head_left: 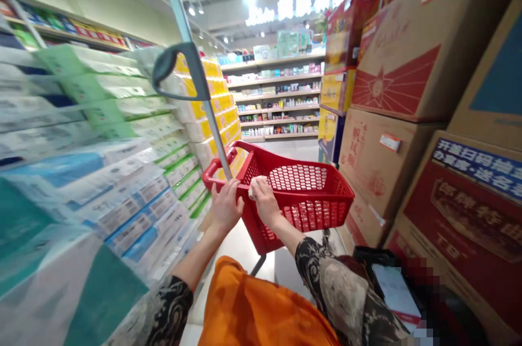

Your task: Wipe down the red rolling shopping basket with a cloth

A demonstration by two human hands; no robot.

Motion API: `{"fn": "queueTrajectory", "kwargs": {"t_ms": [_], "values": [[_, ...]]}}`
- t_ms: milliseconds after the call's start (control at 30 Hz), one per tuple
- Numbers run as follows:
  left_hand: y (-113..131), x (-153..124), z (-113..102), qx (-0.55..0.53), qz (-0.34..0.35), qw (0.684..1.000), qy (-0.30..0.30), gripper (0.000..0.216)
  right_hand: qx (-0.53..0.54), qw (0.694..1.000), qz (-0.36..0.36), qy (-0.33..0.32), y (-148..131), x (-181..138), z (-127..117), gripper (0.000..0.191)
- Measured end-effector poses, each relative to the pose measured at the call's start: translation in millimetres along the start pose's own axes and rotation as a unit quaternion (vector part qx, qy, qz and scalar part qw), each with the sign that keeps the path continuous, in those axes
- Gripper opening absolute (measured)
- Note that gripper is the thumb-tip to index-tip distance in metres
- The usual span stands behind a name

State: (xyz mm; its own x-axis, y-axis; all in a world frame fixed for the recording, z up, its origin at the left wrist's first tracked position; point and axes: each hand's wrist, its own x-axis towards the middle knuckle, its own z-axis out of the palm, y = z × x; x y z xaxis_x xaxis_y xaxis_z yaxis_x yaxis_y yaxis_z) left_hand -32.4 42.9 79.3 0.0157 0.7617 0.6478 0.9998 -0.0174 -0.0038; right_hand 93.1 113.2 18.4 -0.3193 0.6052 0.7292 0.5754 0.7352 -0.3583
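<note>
A red plastic shopping basket [302, 199] with perforated sides sits in front of me, its rim at waist height. My left hand [226, 205] holds the basket's near left rim, its fingers curled over the edge. Beside it, my right hand [266, 202] presses a crumpled white cloth [253, 187] against the rim, the cloth mostly covered by the fingers. A metal pole [214, 134] with a dark grey loop handle [179, 74] rises just beyond my left hand.
Packs of tissue paper [134, 199] are stacked on the left. Brown and red cartons [375, 155] rise high on the right. Shelves [277, 101] of small goods stand ahead past the aisle floor. At lower right, a person is close by with a phone [395, 286].
</note>
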Motion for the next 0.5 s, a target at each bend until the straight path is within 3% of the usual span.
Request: {"fn": "queueTrajectory", "kwargs": {"t_ms": [67, 100, 200, 300, 400, 500], "values": [[-21, 4, -4, 0.01, -0.067, 0.997, 0.038, 0.05, 0.017, 0.999, -0.034, 0.01, -19, 15, 13, 0.042], [-31, 6, -7, 0.017, -0.086, 0.996, 0.026, 0.051, 0.021, 0.998, -0.052, 0.013, -26, 20, 18, 0.042], [-52, 17, -14, 0.039, -0.06, 0.995, -0.073, 0.05, 0.016, 0.994, -0.1, 0.027, -28, 21, 25, 0.04], [-57, 25, -18, 0.047, -0.034, 0.992, -0.116, 0.044, 0.0, 0.994, -0.094, 0.06, -1, 5, 21, 0.041], [-51, 26, -19, 0.042, -0.04, 0.992, -0.108, 0.042, -0.007, 0.994, -0.072, 0.085, 35, -12, 13, 0.041], [-42, 21, -20, 0.041, -0.041, 0.995, -0.081, 0.038, -0.008, 0.994, -0.06, 0.096, 49, -18, 7, 0.041]]}}
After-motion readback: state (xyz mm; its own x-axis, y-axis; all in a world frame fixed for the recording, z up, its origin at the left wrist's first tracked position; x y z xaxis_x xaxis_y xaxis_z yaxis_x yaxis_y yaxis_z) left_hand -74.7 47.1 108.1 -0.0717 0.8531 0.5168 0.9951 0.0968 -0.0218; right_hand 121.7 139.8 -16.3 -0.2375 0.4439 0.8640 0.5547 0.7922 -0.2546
